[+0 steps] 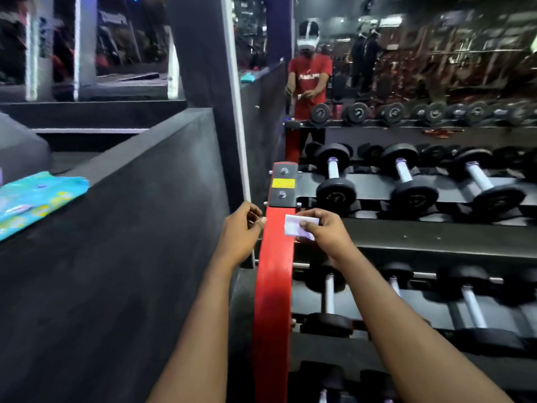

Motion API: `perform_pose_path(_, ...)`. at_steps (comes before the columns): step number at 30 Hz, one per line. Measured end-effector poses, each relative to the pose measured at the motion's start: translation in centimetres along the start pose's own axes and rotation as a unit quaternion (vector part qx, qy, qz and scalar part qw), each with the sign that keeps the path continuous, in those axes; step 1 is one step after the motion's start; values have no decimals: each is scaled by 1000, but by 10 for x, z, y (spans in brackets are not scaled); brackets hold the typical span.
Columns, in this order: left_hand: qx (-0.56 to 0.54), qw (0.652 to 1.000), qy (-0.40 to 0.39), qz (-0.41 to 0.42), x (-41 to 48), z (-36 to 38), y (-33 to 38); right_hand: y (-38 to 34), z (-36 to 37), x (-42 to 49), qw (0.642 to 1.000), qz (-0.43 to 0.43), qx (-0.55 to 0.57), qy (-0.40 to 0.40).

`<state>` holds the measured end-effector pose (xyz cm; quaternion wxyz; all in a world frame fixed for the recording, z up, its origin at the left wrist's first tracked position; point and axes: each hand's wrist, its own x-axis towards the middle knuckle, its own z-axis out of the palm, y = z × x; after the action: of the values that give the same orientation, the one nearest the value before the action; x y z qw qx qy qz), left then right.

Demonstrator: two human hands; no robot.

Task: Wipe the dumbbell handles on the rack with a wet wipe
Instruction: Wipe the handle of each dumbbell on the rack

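The right hand [322, 232] pinches a folded white wet wipe [295, 226], just in front of the red rack post [273, 274]. The left hand [241, 229] has its fingers [257, 219] curled and holds nothing. The wipe touches no dumbbell handles [332, 167] yet, so I think all the wiping is left to do.

Right hand [322, 231] covering lower corner of wet wipe [293, 225]. Left hand [242, 231] curling beside red upright [273, 286]; whether gripping anything, not showing. Wipes packet [37, 199] running off left edge. Yellow label [283, 183] print too small. Right forearm hiding 1 middle-tier dumbbell [396, 270] partly. Bottom-tier dumbbells [325, 382] blurring, cropping at bottom edge.
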<state>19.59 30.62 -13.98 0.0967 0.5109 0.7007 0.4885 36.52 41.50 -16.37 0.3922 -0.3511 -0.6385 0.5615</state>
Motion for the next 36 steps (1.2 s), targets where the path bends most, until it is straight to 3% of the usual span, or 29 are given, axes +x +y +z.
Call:
perform_pose_path(7,-10,998,54,-21,36,117,39,22,-120,51,998,5,-48,34)
perform_pose_path(13,4,996,71,-55,66,179,56,35,-182,97,997,41,0,68)
perform_pose_path(25,11,995,93,-36,159,243,36,40,-204,195,981,79,-6,178)
perform_pose_path(31,-50,984,169,-22,203,278,13,53,-182,256,974,94,-84,189)
perform_pose_path(36,-56,974,219,0,212,309,-3,69,-159,285,967,149,-164,123)
